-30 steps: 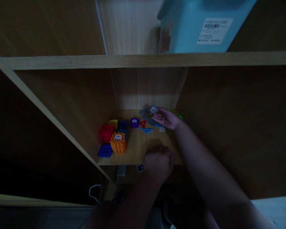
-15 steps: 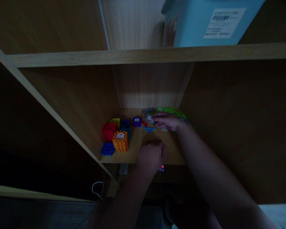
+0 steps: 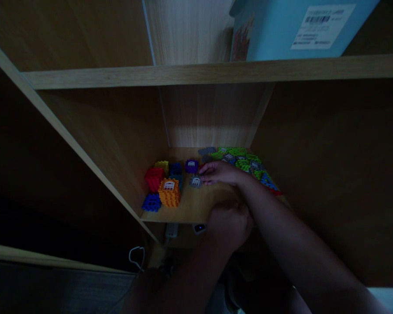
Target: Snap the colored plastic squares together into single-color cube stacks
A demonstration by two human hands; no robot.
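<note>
The right hand (image 3: 220,173) pinches a grey tile (image 3: 195,181) on the shelf (image 3: 196,205), just right of the orange block (image 3: 169,192). The left hand (image 3: 229,222) rests closed at the near edge, holding nothing visible.

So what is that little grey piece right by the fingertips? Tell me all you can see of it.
The grey piece is a small, flat tile that looks like plastic, with a pale window-like grille at its middle. It lies on the wooden shelf, just right of the orange block stack and below the purple block. The fingertips of the right hand reach its right edge; whether they pinch it or only touch it is too dim to tell.
</note>
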